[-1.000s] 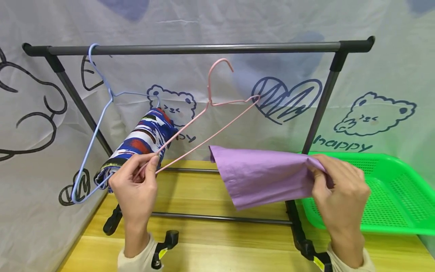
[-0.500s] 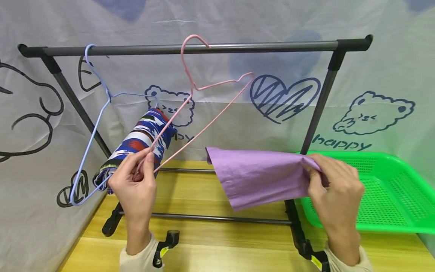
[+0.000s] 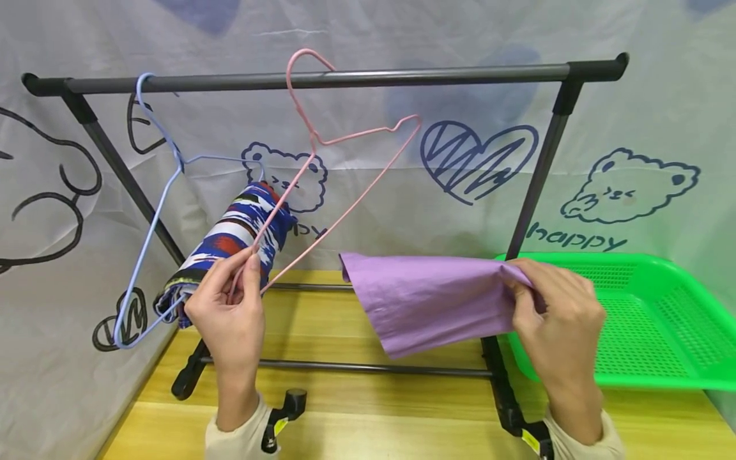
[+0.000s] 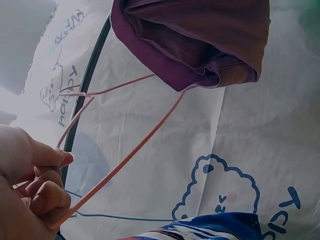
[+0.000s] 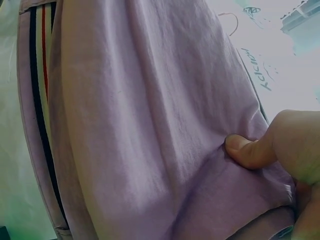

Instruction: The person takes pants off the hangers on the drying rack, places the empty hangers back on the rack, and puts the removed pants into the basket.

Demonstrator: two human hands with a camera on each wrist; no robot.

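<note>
With curled fingers and thumb, my left hand (image 3: 230, 306) pinches a pink wire clothes hanger (image 3: 289, 191) at its lower left corner. The hanger is tilted, and its hook overlaps the rail of a black clothes rack (image 3: 448, 76) in the head view; whether it rests there I cannot tell. My right hand (image 3: 558, 319) grips one end of a purple garment (image 3: 431, 300), held out sideways to the right of the hanger. A navy, cream and red stripe runs along its edge in the right wrist view. The fingers behind the cloth are hidden.
A blue hanger (image 3: 153, 223) hangs at the rail's left, bearing a blue, white and red patterned garment (image 3: 230, 236) just behind my left hand. A green basket (image 3: 690, 306) stands at the right on the wooden table (image 3: 345, 415). A drawn-on sheet (image 3: 374, 25) hangs behind.
The pink hanger has risen and swung left, its hook moving from below the rail to overlapping it. My right hand has shifted slightly left with the purple garment.
</note>
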